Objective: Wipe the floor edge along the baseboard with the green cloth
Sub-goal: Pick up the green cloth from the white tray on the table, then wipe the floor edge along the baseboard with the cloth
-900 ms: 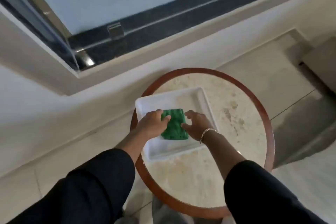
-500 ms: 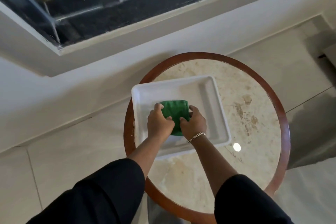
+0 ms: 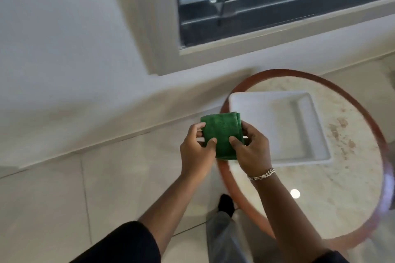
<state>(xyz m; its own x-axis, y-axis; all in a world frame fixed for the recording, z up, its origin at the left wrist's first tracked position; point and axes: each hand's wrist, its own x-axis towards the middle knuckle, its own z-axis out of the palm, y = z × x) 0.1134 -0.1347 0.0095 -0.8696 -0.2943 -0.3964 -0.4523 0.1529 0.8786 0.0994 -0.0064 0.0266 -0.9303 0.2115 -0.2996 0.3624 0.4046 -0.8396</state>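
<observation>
A folded green cloth (image 3: 222, 132) is held up in the air between both hands, over the left rim of the round table. My left hand (image 3: 195, 151) grips its left edge with the thumb on top. My right hand (image 3: 252, 149), with a bracelet at the wrist, grips its right edge. The baseboard (image 3: 89, 145) runs diagonally along the foot of the white wall, to the left of the cloth and below it. Pale floor tiles (image 3: 119, 177) meet that baseboard.
A white tray (image 3: 307, 126) lies on a round marble-topped table with a red-brown rim (image 3: 386, 156) at the right. A window with a dark frame (image 3: 235, 25) sits in the wall above. My foot (image 3: 225, 204) stands on the floor beside the table.
Both hands have lifted the green cloth out of the white tray and carried it left, off the table's edge. The view has swung left toward the wall and floor.
</observation>
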